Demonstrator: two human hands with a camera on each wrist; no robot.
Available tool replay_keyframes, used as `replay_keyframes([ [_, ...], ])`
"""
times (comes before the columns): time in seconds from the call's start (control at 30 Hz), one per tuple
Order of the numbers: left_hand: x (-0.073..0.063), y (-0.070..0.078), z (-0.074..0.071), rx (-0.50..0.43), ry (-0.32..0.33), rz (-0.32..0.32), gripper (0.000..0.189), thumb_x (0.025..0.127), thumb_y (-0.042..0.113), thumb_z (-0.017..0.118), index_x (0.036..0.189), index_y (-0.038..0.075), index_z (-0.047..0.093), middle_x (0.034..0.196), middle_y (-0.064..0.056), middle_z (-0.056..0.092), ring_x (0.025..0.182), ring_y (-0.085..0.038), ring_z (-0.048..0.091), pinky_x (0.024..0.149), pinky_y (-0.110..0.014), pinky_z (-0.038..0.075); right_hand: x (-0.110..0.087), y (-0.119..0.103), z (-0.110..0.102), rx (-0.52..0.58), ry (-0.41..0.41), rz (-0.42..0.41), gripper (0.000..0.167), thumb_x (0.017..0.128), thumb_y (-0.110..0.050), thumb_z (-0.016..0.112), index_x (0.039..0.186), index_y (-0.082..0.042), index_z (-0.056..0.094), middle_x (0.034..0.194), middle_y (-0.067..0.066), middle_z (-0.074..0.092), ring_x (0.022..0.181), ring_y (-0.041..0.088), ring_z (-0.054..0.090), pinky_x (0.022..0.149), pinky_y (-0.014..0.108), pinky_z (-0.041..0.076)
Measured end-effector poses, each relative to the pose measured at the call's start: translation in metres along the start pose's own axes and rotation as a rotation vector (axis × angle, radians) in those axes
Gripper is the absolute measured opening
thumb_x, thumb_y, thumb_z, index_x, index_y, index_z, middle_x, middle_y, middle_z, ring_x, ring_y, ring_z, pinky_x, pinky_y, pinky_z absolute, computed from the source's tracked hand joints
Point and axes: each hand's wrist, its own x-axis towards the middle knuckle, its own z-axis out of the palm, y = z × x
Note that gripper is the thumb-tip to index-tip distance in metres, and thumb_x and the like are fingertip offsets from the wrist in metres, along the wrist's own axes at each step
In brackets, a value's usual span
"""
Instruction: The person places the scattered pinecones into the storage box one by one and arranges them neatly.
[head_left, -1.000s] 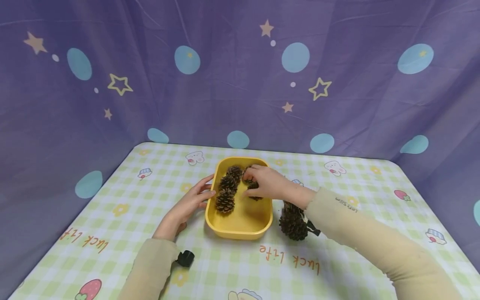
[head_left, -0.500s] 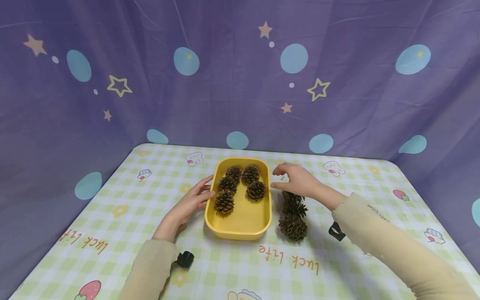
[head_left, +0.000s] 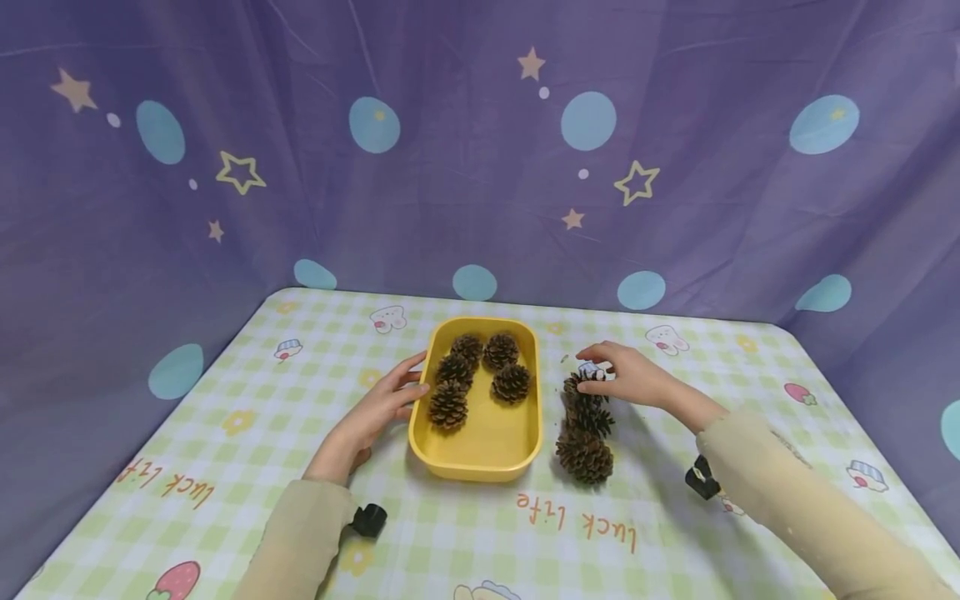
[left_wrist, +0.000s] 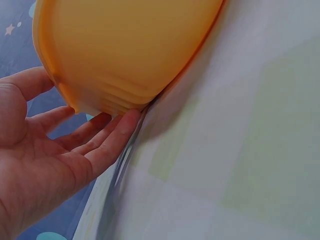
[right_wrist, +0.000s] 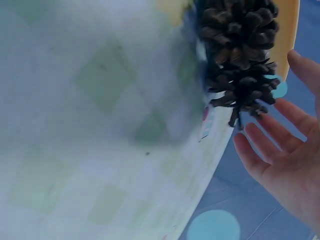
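Observation:
A yellow plastic bin (head_left: 487,442) stands on the table with several brown pine cones (head_left: 448,405) lying in its left side and back. Along its left wall rests my left hand (head_left: 380,410); in the left wrist view the extended fingers (left_wrist: 117,142) touch the bin's outside. To the right of the bin, more pine cones (head_left: 585,454) stand in a row on the cloth. My right hand (head_left: 630,375) is at the far end of that row, thumb and fingers spread apart around the farthest cone. In the right wrist view, its fingertips come close to a pine cone (right_wrist: 245,90).
The table wears a green checked cloth (head_left: 420,550) with printed pictures and lettering. Behind it hangs a purple curtain (head_left: 480,225) with stars and blue dots. A black strap piece (head_left: 702,478) shows at the right wrist, another black piece (head_left: 369,520) at the left.
My right hand has let go of a pine cone inside the bin, come out over the right rim and moved right to the row of cones. The left hand has stayed at the bin.

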Motion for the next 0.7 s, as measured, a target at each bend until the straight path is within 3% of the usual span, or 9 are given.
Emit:
replay_keyframes([
  [0.33, 0.001, -0.004, 0.001, 0.011, 0.019, -0.017, 0.059, 0.093, 0.031, 0.051, 0.144, 0.034, 0.020, 0.140, -0.012, 0.032, 0.117, -0.031, 0.048, 0.088, -0.040, 0.049, -0.009, 0.017, 0.012, 0.173, -0.048, 0.084, 0.063, 0.082, -0.036, 0.066, 0.130, -0.003, 0.046, 0.128, 0.017, 0.049, 0.111, 0.032, 0.052, 0.088, 0.039, 0.049],
  [0.7, 0.002, -0.003, 0.001, 0.016, 0.025, -0.019, 0.060, 0.093, 0.031, 0.051, 0.144, 0.034, 0.020, 0.140, -0.012, 0.032, 0.117, -0.031, 0.047, 0.089, -0.041, 0.048, -0.013, 0.022, 0.018, 0.141, -0.046, 0.111, 0.061, 0.083, -0.043, 0.063, 0.131, -0.009, 0.046, 0.128, 0.014, 0.052, 0.109, 0.033, 0.054, 0.087, 0.040, 0.049],
])
